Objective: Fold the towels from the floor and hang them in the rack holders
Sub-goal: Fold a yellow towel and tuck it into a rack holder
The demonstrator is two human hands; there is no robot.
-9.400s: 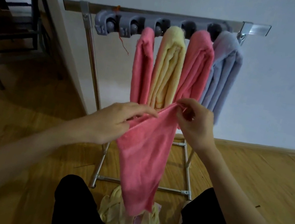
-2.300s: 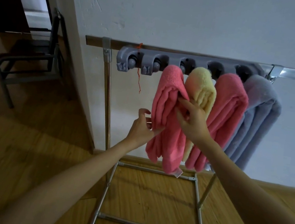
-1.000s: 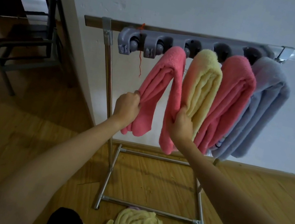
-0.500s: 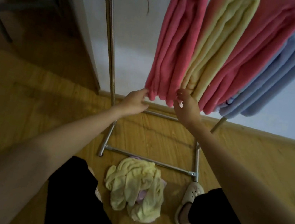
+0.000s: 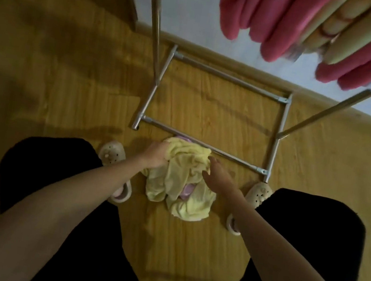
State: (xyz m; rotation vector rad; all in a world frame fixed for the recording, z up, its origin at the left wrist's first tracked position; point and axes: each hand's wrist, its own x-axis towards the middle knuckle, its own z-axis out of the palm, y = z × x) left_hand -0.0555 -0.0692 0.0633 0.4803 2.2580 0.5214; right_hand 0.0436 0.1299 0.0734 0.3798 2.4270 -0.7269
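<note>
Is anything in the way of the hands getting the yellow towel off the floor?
Nothing visible is. The left hand already grips the yellow towel, and the right hand rests on it. A purple cloth is tangled in its folds.

Wooden floor (image 5: 197,249), crumpled yellow towel (image 5: 180,184), rack base (image 5: 203,144), slippers (image 5: 257,195)

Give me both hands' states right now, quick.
Left hand: fingers curled into the yellow towel on the floor, gripping it.
Right hand: open, fingers resting on the same towel, no grip yet.
</note>
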